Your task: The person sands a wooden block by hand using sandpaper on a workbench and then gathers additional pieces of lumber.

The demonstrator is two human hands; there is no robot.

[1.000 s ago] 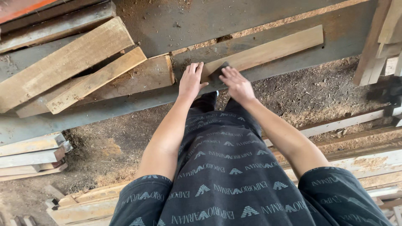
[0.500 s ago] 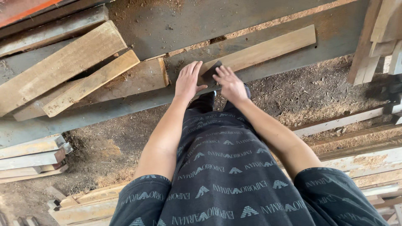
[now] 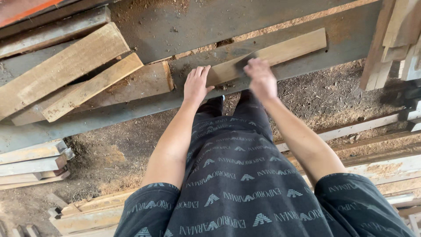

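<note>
Now the left hand [image 3: 197, 84] lies flat, fingers spread, on the near end of a long wooden plank [image 3: 272, 55] that rests on the grey steel beam [image 3: 307, 26]. Beside it, the right hand [image 3: 260, 78] is on the plank, blurred; its grip I cannot tell.

Hands: two, a left hand [image 3: 196, 86] and a right hand [image 3: 261, 79], were on the counter [image 3: 184, 35].
Plank under the hands: one light plank [image 3: 280, 53] lay along the counter's near edge.
Planks toward the counter's left end: three pale planks [image 3: 61, 72] lay overlapping.
Board stacks on the floor: one stack [image 3: 30, 162] of about four boards at the left; the rest were too cut off to count.
</note>
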